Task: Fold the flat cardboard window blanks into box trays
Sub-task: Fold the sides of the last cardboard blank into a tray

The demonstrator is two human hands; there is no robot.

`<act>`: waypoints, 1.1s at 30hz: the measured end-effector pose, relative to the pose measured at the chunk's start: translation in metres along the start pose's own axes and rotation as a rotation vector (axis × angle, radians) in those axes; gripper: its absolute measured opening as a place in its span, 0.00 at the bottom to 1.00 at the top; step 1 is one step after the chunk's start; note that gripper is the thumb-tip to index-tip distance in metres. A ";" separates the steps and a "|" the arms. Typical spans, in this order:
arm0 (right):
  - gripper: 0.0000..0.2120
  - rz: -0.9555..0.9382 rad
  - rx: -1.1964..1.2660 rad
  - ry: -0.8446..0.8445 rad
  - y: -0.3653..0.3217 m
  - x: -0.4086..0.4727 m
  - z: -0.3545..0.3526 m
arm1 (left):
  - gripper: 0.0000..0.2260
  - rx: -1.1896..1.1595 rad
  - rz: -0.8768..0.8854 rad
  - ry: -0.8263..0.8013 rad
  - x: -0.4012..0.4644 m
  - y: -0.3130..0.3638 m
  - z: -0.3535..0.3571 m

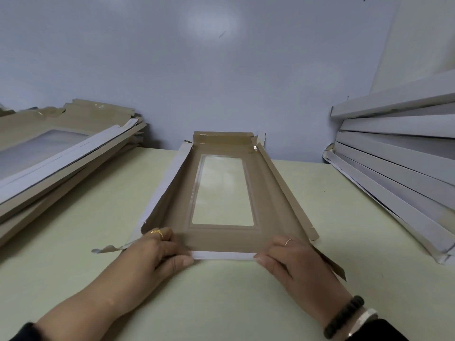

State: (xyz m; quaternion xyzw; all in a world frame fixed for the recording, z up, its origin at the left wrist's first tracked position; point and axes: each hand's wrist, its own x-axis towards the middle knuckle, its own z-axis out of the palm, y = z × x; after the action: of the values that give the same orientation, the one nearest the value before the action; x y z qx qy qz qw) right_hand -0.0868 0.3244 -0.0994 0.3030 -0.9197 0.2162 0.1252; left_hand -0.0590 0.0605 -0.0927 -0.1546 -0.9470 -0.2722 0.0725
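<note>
We were folding the near flap of the blank (221, 193); left hand (157, 252) and right hand (290, 257) pinched it, corners needing tucking next.

left stack of flat blanks (61, 153): cut off by left edge | right stack of folded trays (398, 173): runs past right edge | left hand (157, 252): fingertips hidden under blank (221, 193) near flap | right hand (290, 259): fingertips hidden likewise | both sleeves: cut by bottom edge
</note>
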 end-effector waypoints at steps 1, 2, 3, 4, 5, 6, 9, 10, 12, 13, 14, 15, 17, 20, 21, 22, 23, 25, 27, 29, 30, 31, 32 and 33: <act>0.20 0.011 -0.024 0.022 -0.001 0.002 0.000 | 0.21 0.026 0.004 0.029 0.002 0.001 0.001; 0.19 0.023 -0.040 0.038 -0.001 0.004 0.000 | 0.21 0.074 0.003 0.058 0.003 0.003 0.002; 0.18 0.040 -0.052 0.048 -0.001 0.006 0.001 | 0.20 0.137 -0.002 0.088 0.005 0.004 0.003; 0.17 0.052 -0.054 0.054 -0.001 0.008 0.002 | 0.18 0.200 -0.008 0.122 0.007 0.004 0.005; 0.14 0.067 -0.046 0.054 -0.001 0.010 0.002 | 0.15 0.251 -0.007 0.154 0.009 0.004 0.008; 0.12 0.085 -0.025 0.062 0.000 0.013 0.003 | 0.13 0.287 -0.001 0.172 0.011 0.004 0.012; 0.13 0.124 -0.033 0.067 0.001 0.018 0.006 | 0.21 0.388 -0.005 0.136 0.014 0.004 0.021; 0.13 0.135 -0.069 0.062 0.001 0.020 0.008 | 0.29 0.413 -0.010 0.121 0.015 0.004 0.023; 0.13 0.116 -0.185 0.062 -0.002 0.023 0.009 | 0.44 0.477 -0.048 0.073 0.016 0.005 0.028; 0.13 0.085 -0.240 0.070 -0.004 0.024 0.010 | 0.48 0.494 -0.074 0.045 0.017 0.005 0.030; 0.15 0.056 -0.269 0.066 -0.005 0.024 0.011 | 0.50 0.491 -0.102 0.013 0.019 0.005 0.031; 0.17 0.045 -0.252 0.011 -0.007 0.024 0.013 | 0.52 0.472 -0.128 -0.022 0.021 0.005 0.032; 0.21 0.043 -0.187 -0.132 -0.004 0.021 0.022 | 0.54 0.423 -0.176 -0.103 0.025 0.007 0.033; 0.24 0.101 -0.165 -0.279 0.003 0.023 0.028 | 0.38 0.348 -0.221 -0.176 0.029 0.006 0.035; 0.24 0.122 -0.149 -0.303 0.004 0.025 0.029 | 0.32 0.338 -0.232 -0.179 0.031 0.005 0.036; 0.24 0.133 -0.141 -0.315 0.007 0.028 0.029 | 0.29 0.331 -0.238 -0.177 0.033 0.005 0.036; 0.24 0.136 -0.149 -0.318 0.008 0.029 0.030 | 0.29 0.329 -0.238 -0.176 0.035 0.004 0.037; 0.23 0.134 -0.154 -0.301 0.010 0.033 0.031 | 0.28 0.322 -0.231 -0.169 0.038 0.003 0.039; 0.23 0.131 -0.121 -0.269 0.010 0.034 0.029 | 0.27 0.302 -0.214 -0.128 0.037 0.004 0.039; 0.22 0.103 -0.107 -0.204 0.009 0.032 0.025 | 0.24 0.296 -0.150 -0.048 0.033 0.006 0.035; 0.21 0.088 -0.108 -0.153 0.008 0.030 0.022 | 0.22 0.311 -0.090 0.001 0.030 0.008 0.032; 0.19 0.070 -0.113 -0.093 0.005 0.027 0.018 | 0.21 0.331 -0.031 0.050 0.028 0.010 0.028; 0.16 0.030 -0.131 -0.016 0.001 0.025 0.015 | 0.24 0.339 0.008 0.099 0.025 0.014 0.024; 0.13 -0.017 -0.165 0.062 -0.001 0.021 0.013 | 0.29 0.339 0.025 0.134 0.022 0.018 0.020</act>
State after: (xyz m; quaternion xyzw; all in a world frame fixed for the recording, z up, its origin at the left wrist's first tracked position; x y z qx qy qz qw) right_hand -0.1043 0.3066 -0.1028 0.2928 -0.9274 0.1479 0.1799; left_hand -0.0752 0.0911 -0.0956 -0.1336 -0.9703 -0.1174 0.1638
